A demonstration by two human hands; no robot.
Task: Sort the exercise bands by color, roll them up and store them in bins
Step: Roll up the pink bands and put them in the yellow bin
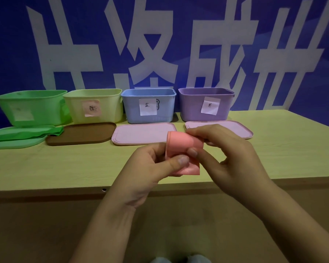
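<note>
pink band (180, 147) held above table (46, 164), in front of blue bin (148, 106) | left hand (150, 166) pinches band's lower fold, thumb on top | right hand (228, 150) pinches its upper roll | green bin (30, 107), yellow bin (93, 105) left of blue bin; purple bin (206, 103) right | green band (27, 134) on the lid before green bin

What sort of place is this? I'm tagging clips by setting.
Probably a staged indoor recording or demo station, not a home. A blue banner with huge white characters fills the backdrop, and four pastel plastic bins with handwritten paper labels stand in a row on a pale wooden table.
</note>
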